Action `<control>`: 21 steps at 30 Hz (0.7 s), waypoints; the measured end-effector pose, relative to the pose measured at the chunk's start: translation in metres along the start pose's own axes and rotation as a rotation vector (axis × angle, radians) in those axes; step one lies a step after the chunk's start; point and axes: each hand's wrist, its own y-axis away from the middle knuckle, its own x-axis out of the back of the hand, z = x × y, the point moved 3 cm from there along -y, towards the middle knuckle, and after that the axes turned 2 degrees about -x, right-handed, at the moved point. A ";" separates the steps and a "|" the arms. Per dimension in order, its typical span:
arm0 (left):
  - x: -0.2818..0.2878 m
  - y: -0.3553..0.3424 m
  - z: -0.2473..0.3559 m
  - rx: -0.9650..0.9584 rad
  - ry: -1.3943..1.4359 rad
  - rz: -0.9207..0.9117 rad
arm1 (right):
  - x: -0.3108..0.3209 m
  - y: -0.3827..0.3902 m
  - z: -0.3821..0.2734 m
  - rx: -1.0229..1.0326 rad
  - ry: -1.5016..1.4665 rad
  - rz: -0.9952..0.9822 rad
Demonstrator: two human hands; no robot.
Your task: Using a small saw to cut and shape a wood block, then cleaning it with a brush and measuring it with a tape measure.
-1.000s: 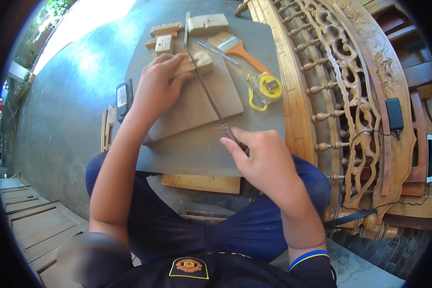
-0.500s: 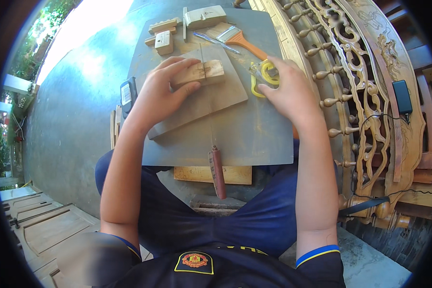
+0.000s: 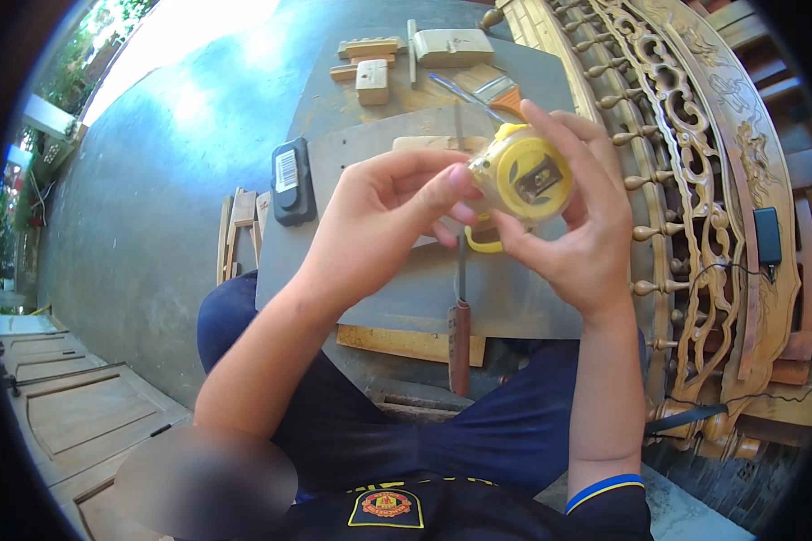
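My right hand (image 3: 591, 225) is wrapped round a yellow tape measure (image 3: 534, 171) in a clear case, raised above the work table. My left hand (image 3: 361, 216) meets its left side, thumb and fingers closed at the tape's mouth; the tape's end is mostly hidden by them. A yellow strap (image 3: 484, 242) hangs below the case. Behind my hands a wooden block (image 3: 415, 142) lies on a flat grey-brown board (image 3: 356, 146). A tool with a long thin blade and a reddish-brown handle (image 3: 460, 347) lies beneath, its handle jutting over the table's near edge.
Small wooden blocks (image 3: 372, 83) and a larger block (image 3: 454, 47) sit at the table's far side, near a paintbrush (image 3: 499, 93). A black case with a label (image 3: 290, 180) lies at the left edge. Carved wooden furniture (image 3: 686, 198) stands close on the right.
My right hand has picked the tape measure up off the table and brought it left. My left hand has let go of the wooden block and moved to the tape measure.
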 end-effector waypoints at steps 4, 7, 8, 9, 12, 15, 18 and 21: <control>0.017 -0.004 0.000 0.065 0.088 0.008 | -0.011 -0.001 -0.013 0.210 0.251 -0.053; 0.025 -0.006 0.005 0.096 0.024 -0.013 | -0.017 -0.007 -0.013 0.386 0.371 -0.008; 0.027 -0.006 0.006 0.112 -0.037 -0.034 | -0.019 -0.008 -0.010 0.378 0.379 -0.044; 0.028 -0.007 0.005 0.110 -0.043 -0.050 | -0.021 -0.009 -0.008 0.369 0.386 -0.079; 0.028 -0.008 0.006 0.125 -0.093 -0.067 | -0.022 -0.010 0.001 0.385 0.442 -0.071; 0.033 -0.008 0.011 0.096 -0.059 -0.035 | -0.017 -0.013 0.001 0.294 0.474 -0.096; 0.058 -0.012 0.015 0.052 0.069 0.003 | 0.001 -0.017 0.006 0.183 0.591 -0.075; 0.080 -0.015 0.027 0.101 -0.077 0.050 | 0.025 -0.023 0.015 0.060 0.666 -0.062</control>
